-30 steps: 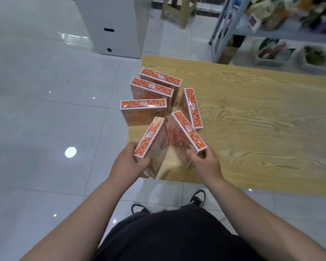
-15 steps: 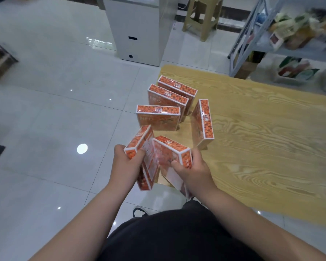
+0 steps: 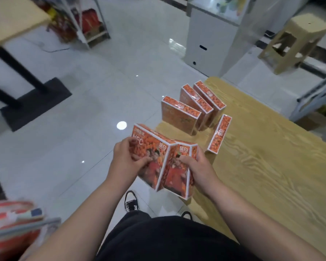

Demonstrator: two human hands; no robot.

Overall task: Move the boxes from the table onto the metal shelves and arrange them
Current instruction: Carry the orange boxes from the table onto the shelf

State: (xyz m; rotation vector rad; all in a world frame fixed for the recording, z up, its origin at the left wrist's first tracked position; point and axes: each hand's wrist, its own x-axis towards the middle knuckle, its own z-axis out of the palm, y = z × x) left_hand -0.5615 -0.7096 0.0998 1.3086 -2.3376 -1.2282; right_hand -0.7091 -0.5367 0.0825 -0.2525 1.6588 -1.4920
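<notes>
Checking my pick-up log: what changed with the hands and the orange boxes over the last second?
The left hand and right hand lifted their two orange printed cardboard boxes off the light wooden table and drew them toward the body: left box and right box now hang side by side in the air. Both grips held. The four other orange boxes stayed standing on the table.

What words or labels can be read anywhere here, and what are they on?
"NFC": on the front of the left box, held by the left hand.
Characters above it: too blurred to read.
White labels on the right box, in the right hand, and the four standing boxes: unreadable.
</notes>
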